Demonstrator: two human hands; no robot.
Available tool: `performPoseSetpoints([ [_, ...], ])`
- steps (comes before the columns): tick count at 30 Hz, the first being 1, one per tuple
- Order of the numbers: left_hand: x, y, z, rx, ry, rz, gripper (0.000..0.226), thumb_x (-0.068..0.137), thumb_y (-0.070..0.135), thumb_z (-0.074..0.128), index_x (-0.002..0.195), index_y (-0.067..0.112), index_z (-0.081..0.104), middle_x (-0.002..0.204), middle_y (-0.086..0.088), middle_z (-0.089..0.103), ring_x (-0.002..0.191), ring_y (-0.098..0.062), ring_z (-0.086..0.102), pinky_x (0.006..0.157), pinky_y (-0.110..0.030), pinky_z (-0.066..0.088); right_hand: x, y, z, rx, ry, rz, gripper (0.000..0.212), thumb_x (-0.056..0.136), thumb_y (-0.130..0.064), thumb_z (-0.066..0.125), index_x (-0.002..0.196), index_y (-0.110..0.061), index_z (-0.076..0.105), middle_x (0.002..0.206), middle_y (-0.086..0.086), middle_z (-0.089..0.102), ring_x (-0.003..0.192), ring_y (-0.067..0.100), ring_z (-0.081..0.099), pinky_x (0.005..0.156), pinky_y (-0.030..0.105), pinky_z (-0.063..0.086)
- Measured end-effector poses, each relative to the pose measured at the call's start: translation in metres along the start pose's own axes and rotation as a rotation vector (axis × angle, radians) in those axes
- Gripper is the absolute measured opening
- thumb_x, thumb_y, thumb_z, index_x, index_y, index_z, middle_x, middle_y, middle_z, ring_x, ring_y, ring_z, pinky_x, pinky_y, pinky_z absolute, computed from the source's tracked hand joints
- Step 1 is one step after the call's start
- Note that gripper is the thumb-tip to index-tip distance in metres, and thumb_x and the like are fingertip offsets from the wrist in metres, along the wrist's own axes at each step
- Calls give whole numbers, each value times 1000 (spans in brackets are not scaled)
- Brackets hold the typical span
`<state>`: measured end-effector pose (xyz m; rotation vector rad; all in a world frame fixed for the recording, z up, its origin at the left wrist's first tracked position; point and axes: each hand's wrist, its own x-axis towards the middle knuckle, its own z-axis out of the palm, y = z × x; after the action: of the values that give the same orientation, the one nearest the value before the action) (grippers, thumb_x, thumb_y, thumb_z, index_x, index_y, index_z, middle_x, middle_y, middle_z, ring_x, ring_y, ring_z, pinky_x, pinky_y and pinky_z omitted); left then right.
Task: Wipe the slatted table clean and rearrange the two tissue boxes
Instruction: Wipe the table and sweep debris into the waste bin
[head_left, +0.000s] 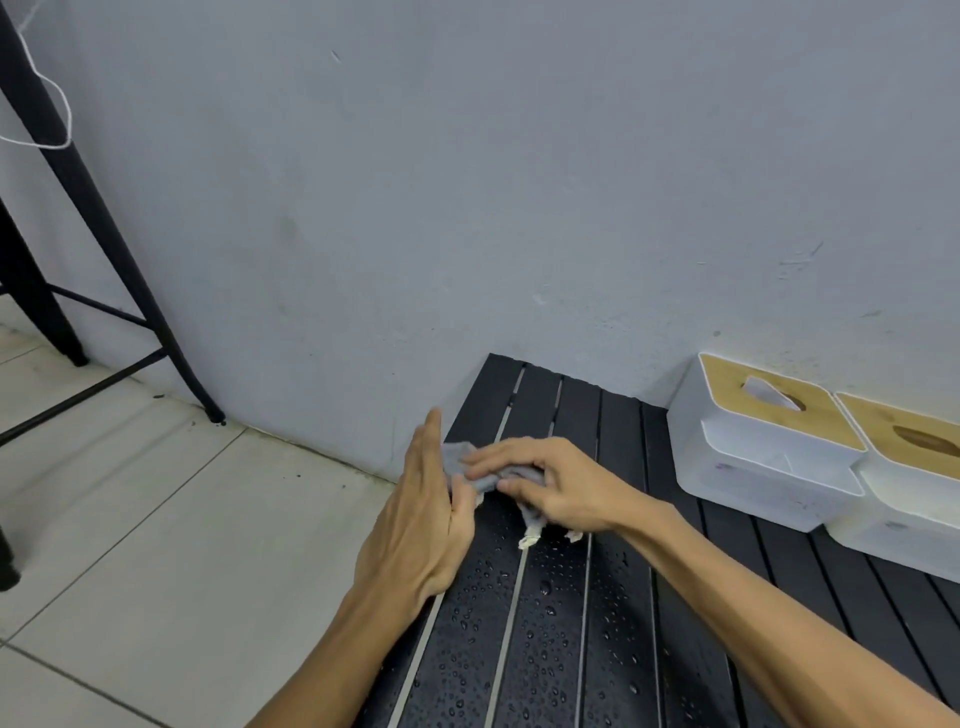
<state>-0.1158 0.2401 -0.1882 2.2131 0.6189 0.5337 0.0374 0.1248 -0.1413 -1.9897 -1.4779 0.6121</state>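
Observation:
A black slatted table (550, 623) runs from the wall toward me, its near slats covered in water drops. A grey cloth (470, 465) lies bunched on the table's left part. My right hand (550, 483) rests on top of the cloth with curled fingers gripping it. My left hand (421, 519) stands at the table's left edge, fingers straight, its palm against the cloth's side. Two white tissue boxes with wooden lids sit side by side at the right against the wall: one box (763, 447) shows a tissue poking out, the other box (914, 493) is partly cut off.
A grey wall (467, 182) stands directly behind the table. Pale floor tiles (156, 519) lie to the left. Black metal furniture legs (119, 249) stand at the far left, with a white cord hanging on them.

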Motion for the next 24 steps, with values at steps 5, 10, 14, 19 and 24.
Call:
performPoseSetpoints([
  [5, -3, 10, -8, -56, -5, -11, 58, 102, 42, 21, 153, 42, -6, 164, 7, 13, 139, -16, 39, 94, -26, 32, -13, -6, -23, 271, -18, 129, 25, 95, -16, 67, 118, -21, 71, 113, 1, 72, 100, 29, 70, 89, 47, 58],
  [10, -5, 14, -9, -15, -6, -30, 56, 102, 47, 18, 153, 42, -4, 164, 7, 14, 143, -18, 33, 108, -37, 33, 11, 13, -39, 150, 242, 337, 11, 89, -16, 72, 99, -17, 74, 98, 3, 71, 89, 15, 66, 79, 27, 55],
  [14, -4, 13, -7, -11, 14, -22, 56, 102, 47, 18, 154, 40, -2, 164, 6, 13, 145, -16, 30, 110, -37, 31, 19, 13, -39, -115, 521, 269, 11, 91, -24, 67, 96, -19, 76, 95, -7, 73, 90, 12, 68, 85, 36, 57],
  [19, -4, 11, -7, -6, 12, -11, 56, 102, 47, 18, 154, 38, -1, 164, 5, 13, 146, -15, 27, 111, -35, 29, -10, -3, -52, -250, 101, 50, 49, 72, -55, 79, 112, -29, 69, 120, -12, 62, 112, 6, 56, 99, 28, 45],
  [24, -3, 10, -6, 5, 6, -15, 55, 103, 46, 18, 154, 37, 0, 164, 4, 15, 145, -16, 29, 111, -35, 29, -22, 17, -60, -397, -38, 129, 47, 69, -29, 89, 112, -29, 68, 116, -9, 61, 105, 9, 57, 95, 34, 49],
])
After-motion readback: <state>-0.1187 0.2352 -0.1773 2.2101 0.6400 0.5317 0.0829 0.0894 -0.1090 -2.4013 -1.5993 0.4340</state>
